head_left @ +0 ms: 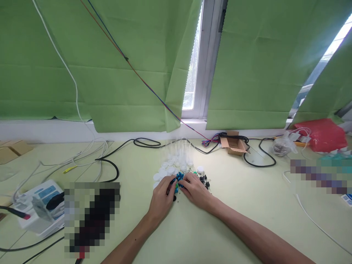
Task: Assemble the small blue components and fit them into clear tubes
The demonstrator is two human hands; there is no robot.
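Observation:
My left hand (162,193) rests at the middle of the table, its fingers bent inward and closed by a dark and blue piece. Facing it, my right hand (195,189) has its fingers curled together at the small blue parts (180,176); what lies in the fingertips is too small to name. A green part shows between the hands. Beside the right hand lie several black parts with thin metal legs (205,180). White round caps (162,172) are spread behind and left of the left hand. Behind them stand clear tubes (177,152).
An open cardboard box (235,146) stands at the back with black cables around it. On the left are a white power strip (41,209) and tangled cords. A clear plastic bag (283,145) and red package (320,135) lie at the back right. Green curtains (137,91) hang behind.

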